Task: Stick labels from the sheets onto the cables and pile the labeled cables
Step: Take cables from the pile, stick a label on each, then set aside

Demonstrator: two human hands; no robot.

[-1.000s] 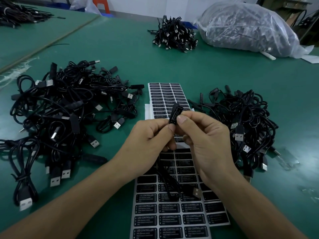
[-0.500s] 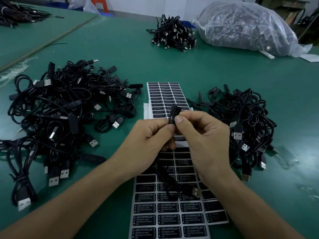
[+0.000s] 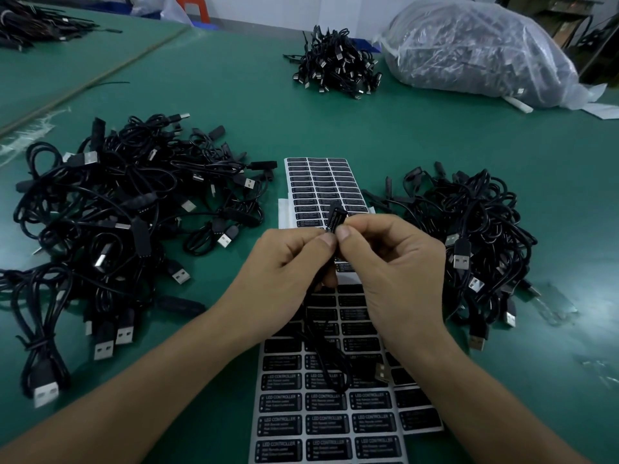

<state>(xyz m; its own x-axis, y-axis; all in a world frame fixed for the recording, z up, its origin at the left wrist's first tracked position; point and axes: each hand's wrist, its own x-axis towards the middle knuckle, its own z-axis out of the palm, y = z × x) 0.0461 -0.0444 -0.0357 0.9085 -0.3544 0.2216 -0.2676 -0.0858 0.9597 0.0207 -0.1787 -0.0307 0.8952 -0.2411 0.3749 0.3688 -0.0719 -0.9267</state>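
The left hand and right hand pinched one cable above the label sheets; many unused labels and heaped cables suggested much work was left.

Black cables, silver-tipped plugs, black labels with pale print on white sheet, green table, clear plastic bag

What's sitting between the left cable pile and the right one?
Head view: label sheets lie on the table between the left pile and right pile. Above them, the left hand and right hand pinch one cable's black module.
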